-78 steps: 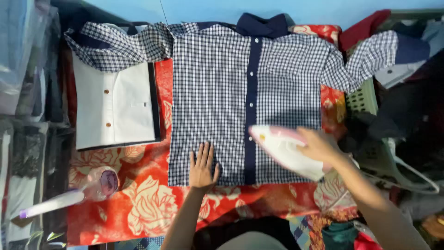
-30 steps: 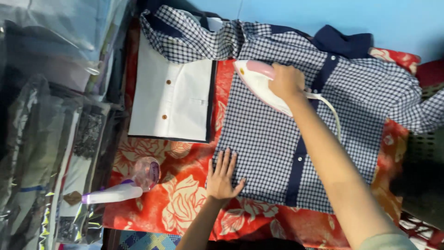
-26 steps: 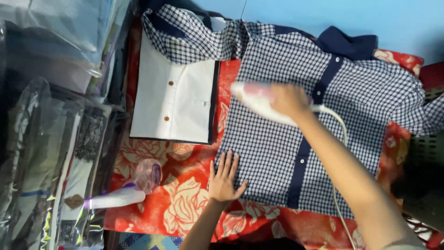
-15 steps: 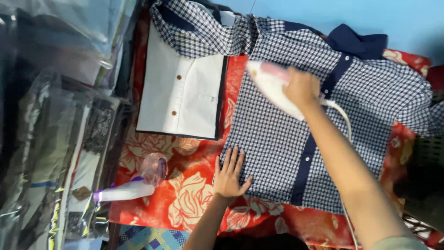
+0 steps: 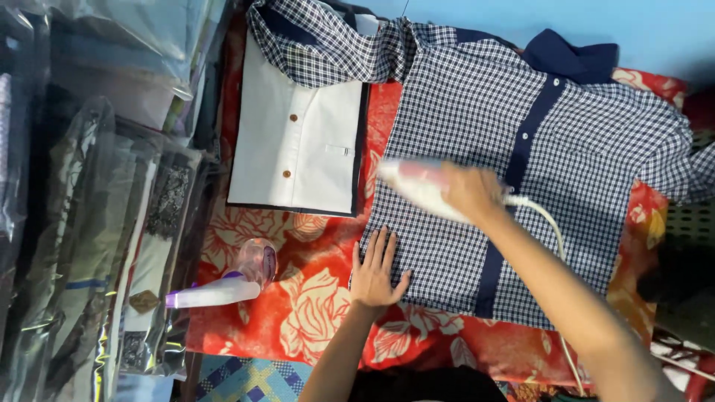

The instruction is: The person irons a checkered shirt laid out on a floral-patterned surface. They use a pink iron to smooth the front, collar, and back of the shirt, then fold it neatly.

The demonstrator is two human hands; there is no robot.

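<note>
Floral red cloth (image 5: 313, 313), checked cotton shirt (image 5: 462, 112), smooth iron (image 5: 417, 186)

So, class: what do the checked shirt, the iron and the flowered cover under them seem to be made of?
Checked shirt: thin woven cloth, probably cotton, matte, lying in soft creases.
Iron: pale, smooth shell, probably plastic; motion blur leaves it open.
Flowered cover: printed fabric, red with cream roses, matte.

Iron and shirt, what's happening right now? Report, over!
Right hand gripping the white iron on the checked shirt. Left hand flat on the shirt's hem. Folded white shirt and spray bottle alongside, not blocking.
</note>
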